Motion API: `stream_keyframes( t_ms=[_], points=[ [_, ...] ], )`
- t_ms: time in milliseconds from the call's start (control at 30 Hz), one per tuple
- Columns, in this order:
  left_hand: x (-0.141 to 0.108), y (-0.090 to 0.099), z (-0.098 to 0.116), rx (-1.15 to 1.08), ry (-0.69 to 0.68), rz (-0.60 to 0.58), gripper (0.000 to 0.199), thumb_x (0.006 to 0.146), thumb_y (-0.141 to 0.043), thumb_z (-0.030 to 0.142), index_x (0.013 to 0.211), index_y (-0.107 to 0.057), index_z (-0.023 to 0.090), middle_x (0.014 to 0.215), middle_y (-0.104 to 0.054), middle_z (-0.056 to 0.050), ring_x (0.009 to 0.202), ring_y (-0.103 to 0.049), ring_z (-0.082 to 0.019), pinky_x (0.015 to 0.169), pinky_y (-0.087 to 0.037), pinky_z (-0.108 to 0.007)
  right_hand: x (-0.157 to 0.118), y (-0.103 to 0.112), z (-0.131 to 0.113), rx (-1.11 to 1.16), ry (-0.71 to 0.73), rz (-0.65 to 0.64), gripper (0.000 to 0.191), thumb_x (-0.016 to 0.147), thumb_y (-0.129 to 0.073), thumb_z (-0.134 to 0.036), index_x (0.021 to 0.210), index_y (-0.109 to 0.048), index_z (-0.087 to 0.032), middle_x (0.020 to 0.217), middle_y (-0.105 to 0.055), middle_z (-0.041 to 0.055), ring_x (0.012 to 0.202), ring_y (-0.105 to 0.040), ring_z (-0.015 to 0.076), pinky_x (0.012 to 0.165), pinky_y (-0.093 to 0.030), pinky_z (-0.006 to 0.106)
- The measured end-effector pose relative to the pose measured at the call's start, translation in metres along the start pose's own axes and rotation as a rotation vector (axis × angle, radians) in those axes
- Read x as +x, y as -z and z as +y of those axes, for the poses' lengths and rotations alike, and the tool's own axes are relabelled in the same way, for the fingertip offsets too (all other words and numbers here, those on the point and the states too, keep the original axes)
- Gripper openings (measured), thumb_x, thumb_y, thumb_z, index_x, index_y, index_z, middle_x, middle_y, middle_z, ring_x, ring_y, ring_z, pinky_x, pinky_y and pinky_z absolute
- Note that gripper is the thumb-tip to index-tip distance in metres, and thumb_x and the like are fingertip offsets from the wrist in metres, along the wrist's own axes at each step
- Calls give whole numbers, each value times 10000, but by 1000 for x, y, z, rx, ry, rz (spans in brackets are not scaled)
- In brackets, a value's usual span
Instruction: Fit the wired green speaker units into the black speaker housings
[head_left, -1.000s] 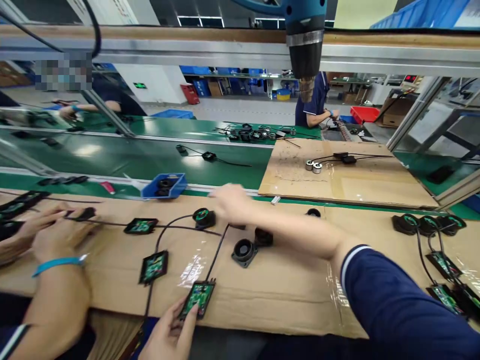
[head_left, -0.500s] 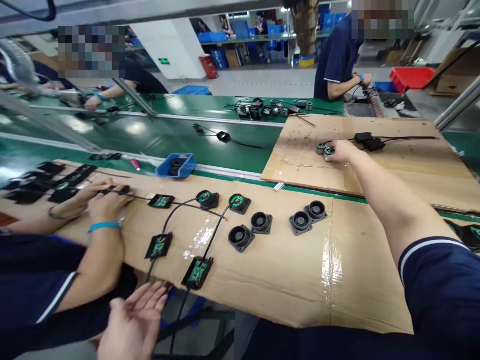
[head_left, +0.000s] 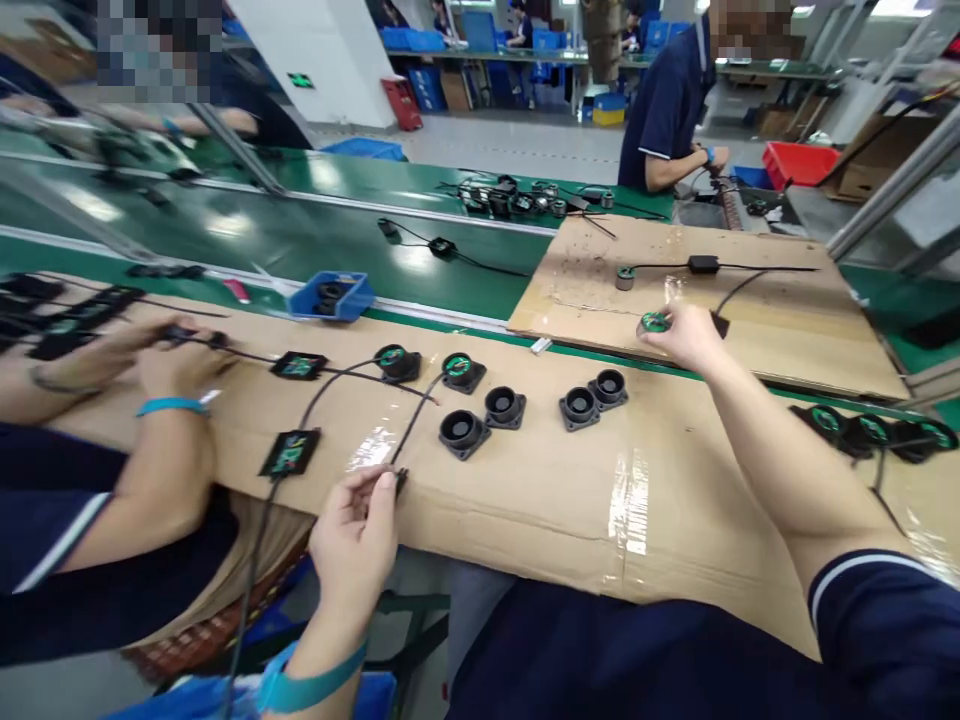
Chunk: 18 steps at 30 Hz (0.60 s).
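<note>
My right hand (head_left: 688,338) pinches a small round motor stator (head_left: 654,322) with a green circuit board on top, over the front of the raised cardboard. Its cable runs to a black box partly hidden behind that hand. Another stator (head_left: 625,278) stands behind, wired to a black box (head_left: 703,264). At the near edge of the bench, my left hand (head_left: 356,530) has its fingers closed on a black circuit box (head_left: 401,482), mostly covered by them. A cable leads from it to a square-flanged fan housing (head_left: 462,372) with a green board inside.
Several black fan housings (head_left: 504,406) sit on the bench cardboard (head_left: 540,510). A co-worker's hands (head_left: 169,355) handle a cable at left, near open circuit boxes (head_left: 291,453). A blue bin (head_left: 331,295) stands behind. More fan parts (head_left: 874,430) lie at right.
My left hand went from open, palm up, to closed on the black circuit box. My right hand brought one stator nearer, away from the other. The view shifted slightly.
</note>
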<state>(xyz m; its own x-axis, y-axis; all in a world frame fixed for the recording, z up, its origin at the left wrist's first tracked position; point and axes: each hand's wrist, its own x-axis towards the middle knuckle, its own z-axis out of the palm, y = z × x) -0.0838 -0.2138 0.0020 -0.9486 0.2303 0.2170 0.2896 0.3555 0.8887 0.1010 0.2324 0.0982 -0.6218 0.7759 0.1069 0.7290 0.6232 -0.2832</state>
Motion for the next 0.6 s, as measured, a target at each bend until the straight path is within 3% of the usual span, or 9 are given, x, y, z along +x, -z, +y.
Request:
stream_keyframes(
  t_ms=[67,167,267,433,600],
  points=[
    [-1,-25,7,94,-134,-90,562,839,-680,534,1255,-583,169,1229,-657,-145,1071,-661,-273,999,-527,-455,-62,-1,-10,21,16,-46,356,789,-779,-388,1034,-686,-147,888,-715,91,824,-669,230,693,-447,283],
    [7,-64,11,211,-278,-175,829,766,-766,499,1437,-435,143,1445,-502,-218,1318,-518,-361,1128,-417,-540,-147,-21,-33,33,11,-205,262,807,-754,-353,976,-677,-169,859,-720,96,801,-679,246,669,-451,291],
    [16,-90,6,248,-300,-186,781,774,-760,426,1417,-445,115,1435,-504,-238,1381,-449,-396,1168,-351,-582,-199,-47,-49,75,-51,-334,339,815,-770,-363,1052,-665,-145,939,-728,141,867,-689,276,714,-485,316],
    [-7,-92,1,236,-302,-175,687,801,-731,383,1378,-478,109,1374,-563,-216,1313,-526,-374,1134,-409,-533,-220,-59,-28,323,9,-305,700,715,-882,-431,1298,-613,-151,1184,-700,148,1029,-670,275,889,-524,371],
    [-53,-93,14,153,-326,-256,701,807,-746,388,1398,-461,139,1375,-574,-180,1286,-564,-331,1113,-447,-479,-223,-52,4,439,51,-284,647,742,-870,-385,1302,-634,-163,1112,-723,113,870,-667,215,834,-554,384]
  ],
)
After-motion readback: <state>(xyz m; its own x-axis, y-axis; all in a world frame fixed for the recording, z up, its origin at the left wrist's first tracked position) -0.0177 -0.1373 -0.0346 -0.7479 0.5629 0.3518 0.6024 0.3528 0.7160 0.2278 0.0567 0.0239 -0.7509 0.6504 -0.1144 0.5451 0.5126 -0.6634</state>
